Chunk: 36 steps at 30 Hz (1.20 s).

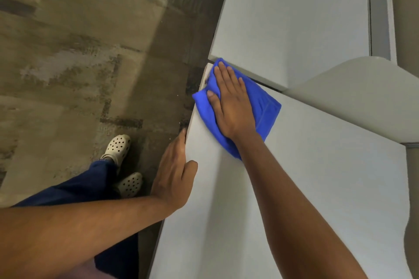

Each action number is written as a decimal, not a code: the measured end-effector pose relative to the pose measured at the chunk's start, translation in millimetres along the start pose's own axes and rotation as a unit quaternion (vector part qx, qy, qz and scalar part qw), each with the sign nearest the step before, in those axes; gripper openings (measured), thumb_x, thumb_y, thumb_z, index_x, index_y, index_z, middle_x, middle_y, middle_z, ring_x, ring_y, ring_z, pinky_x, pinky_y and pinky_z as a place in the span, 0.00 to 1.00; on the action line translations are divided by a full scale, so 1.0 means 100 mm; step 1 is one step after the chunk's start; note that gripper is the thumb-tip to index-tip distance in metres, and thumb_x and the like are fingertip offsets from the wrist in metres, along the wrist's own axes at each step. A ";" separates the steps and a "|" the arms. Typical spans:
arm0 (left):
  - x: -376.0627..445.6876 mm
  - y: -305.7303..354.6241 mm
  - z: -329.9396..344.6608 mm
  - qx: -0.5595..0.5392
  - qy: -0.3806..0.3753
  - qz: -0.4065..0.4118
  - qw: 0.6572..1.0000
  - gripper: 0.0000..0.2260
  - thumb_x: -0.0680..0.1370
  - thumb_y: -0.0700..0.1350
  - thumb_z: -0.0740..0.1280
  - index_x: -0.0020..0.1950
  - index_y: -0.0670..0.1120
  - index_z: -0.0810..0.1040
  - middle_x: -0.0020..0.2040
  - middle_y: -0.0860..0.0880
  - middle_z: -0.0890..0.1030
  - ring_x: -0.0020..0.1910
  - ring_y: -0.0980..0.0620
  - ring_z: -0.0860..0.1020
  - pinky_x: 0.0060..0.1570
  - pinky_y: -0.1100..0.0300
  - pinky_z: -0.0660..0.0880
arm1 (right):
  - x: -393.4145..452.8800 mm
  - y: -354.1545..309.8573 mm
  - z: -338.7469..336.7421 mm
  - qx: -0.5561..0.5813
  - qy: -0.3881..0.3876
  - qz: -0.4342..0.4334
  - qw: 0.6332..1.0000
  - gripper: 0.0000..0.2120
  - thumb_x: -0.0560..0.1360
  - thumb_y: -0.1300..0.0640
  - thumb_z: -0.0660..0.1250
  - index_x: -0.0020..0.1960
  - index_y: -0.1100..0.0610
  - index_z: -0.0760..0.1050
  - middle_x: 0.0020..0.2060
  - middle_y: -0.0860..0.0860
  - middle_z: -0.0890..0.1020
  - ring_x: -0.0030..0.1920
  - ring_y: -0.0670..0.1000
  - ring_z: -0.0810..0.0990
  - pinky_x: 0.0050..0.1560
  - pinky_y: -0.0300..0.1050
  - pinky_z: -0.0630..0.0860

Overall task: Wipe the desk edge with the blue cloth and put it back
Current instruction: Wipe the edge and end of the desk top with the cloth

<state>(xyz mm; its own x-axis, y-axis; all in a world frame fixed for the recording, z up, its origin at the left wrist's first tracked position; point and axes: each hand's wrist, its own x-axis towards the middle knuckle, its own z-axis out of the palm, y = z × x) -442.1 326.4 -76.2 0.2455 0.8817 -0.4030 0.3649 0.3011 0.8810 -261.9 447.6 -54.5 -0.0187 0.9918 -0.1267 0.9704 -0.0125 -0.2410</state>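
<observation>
A folded blue cloth (263,104) lies on the far left corner of the white desk (317,188), overhanging the desk's left edge a little. My right hand (231,102) presses flat on top of the cloth, fingers together and pointing away from me. My left hand (174,172) rests against the desk's left edge nearer to me, fingers down the side and thumb on the top surface. Part of the cloth is hidden under my right palm.
A second white desk (294,18) adjoins beyond a narrow gap, with a grey slot (378,22) at its far right. A curved white panel (362,97) rises at the right. Patchy carpet (90,63) lies to the left, with my legs and perforated clogs (118,147).
</observation>
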 end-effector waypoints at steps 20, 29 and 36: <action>0.01 0.05 0.00 0.047 0.026 -0.006 0.999 0.41 0.70 0.67 0.68 0.80 0.55 0.63 0.71 0.54 0.75 0.69 0.55 0.74 0.67 0.56 0.73 | -0.34 0.38 -0.18 0.017 -0.035 -0.043 0.998 0.30 0.87 0.43 0.48 0.87 0.52 0.52 0.86 0.48 0.54 0.86 0.47 0.50 0.86 0.51 0.46; 0.00 0.12 -0.01 0.061 0.034 0.004 0.998 0.46 0.68 0.63 0.79 0.80 0.53 0.63 0.72 0.53 0.75 0.70 0.51 0.75 0.69 0.47 0.77 | 0.16 -0.06 -0.09 -0.001 0.004 -0.032 0.999 0.29 0.89 0.45 0.51 0.86 0.55 0.53 0.86 0.50 0.58 0.86 0.52 0.54 0.86 0.53 0.48; -0.02 0.16 -0.01 0.109 0.048 -0.004 0.993 0.49 0.66 0.65 0.80 0.80 0.50 0.64 0.73 0.49 0.76 0.71 0.46 0.76 0.70 0.45 0.75 | 0.04 -0.32 0.01 -0.019 -0.012 -0.097 0.995 0.29 0.88 0.46 0.53 0.85 0.57 0.57 0.85 0.52 0.61 0.86 0.53 0.53 0.86 0.54 0.47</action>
<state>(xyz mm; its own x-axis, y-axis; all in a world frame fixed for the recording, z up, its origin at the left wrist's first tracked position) -438.0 330.0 -61.1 0.1588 0.9130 -0.3757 0.5543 0.2325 0.7992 -292.9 451.3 -48.6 -0.2112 0.9718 -0.1053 0.9564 0.1832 -0.2274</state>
